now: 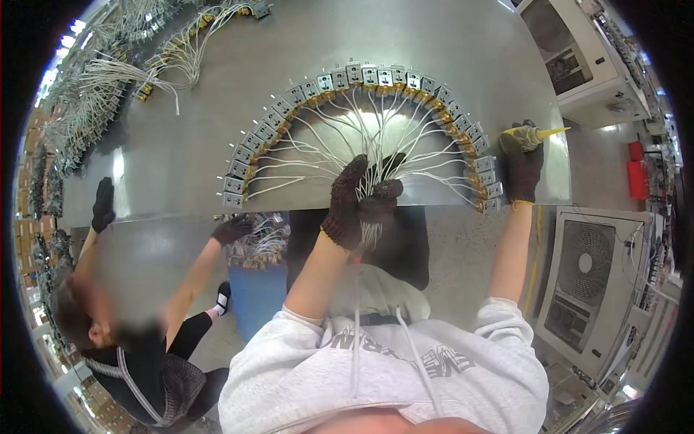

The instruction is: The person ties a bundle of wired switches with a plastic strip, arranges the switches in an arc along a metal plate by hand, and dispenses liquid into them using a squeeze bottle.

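Observation:
A dark glove covers my left hand (356,199), closed around a bundle of white wires (371,181) at the table's front edge. The wires fan out from it to an arc of small metal blocks (353,72) with yellowish parts on their inner side. My right hand (523,163), also gloved, is closed around a yellow bottle (522,137) near the right end of the arc. The bottle's thin nozzle points right. A gap separates the bottle from the nearest blocks.
Grey metal table (303,36). More wired parts (181,58) and a large pile (87,108) lie at upper left. A co-worker (137,347) with gloved hands is at left, near a blue bin (264,296). White fan units (596,282) stand right, with a red object (637,179) beyond.

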Tool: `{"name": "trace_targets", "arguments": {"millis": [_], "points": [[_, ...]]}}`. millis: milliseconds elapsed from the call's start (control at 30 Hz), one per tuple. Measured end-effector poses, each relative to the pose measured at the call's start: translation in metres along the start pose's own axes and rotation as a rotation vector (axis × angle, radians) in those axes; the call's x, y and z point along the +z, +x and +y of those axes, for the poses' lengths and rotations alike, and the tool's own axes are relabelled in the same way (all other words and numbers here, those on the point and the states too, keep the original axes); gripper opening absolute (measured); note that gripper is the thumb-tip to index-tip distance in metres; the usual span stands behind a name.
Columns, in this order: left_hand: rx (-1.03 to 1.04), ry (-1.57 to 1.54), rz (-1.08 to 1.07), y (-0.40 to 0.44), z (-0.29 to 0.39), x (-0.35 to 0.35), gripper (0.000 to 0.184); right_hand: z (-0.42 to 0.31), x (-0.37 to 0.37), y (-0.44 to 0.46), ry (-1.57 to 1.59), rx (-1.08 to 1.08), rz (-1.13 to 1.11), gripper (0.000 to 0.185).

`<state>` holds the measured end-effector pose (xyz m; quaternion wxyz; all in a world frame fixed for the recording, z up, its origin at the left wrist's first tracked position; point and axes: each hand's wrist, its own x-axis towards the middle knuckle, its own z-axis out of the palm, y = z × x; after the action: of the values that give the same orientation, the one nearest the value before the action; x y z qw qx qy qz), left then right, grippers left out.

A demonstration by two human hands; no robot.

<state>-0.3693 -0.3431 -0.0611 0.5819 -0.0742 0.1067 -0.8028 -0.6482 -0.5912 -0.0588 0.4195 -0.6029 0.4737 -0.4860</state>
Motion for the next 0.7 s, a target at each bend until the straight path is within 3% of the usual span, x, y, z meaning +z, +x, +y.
{"name": "trace_targets", "arguments": {"millis": [200, 367, 700], "points": [[0.004, -0.017, 0.007, -0.001, 0.001, -0.004, 0.058, -0.01, 0.006, -0.006, 0.093, -0.008, 0.006, 0.057], [0.01, 0.023, 0.027, -0.001, 0.0, 0.001, 0.058, -0.006, 0.002, -0.003, -0.079, -0.023, 0.004, 0.056], [0.039, 0.072, 0.086, -0.001, -0.002, 0.004, 0.059, -0.008, 0.004, -0.005, -0.011, -0.011, -0.006, 0.059]]}}
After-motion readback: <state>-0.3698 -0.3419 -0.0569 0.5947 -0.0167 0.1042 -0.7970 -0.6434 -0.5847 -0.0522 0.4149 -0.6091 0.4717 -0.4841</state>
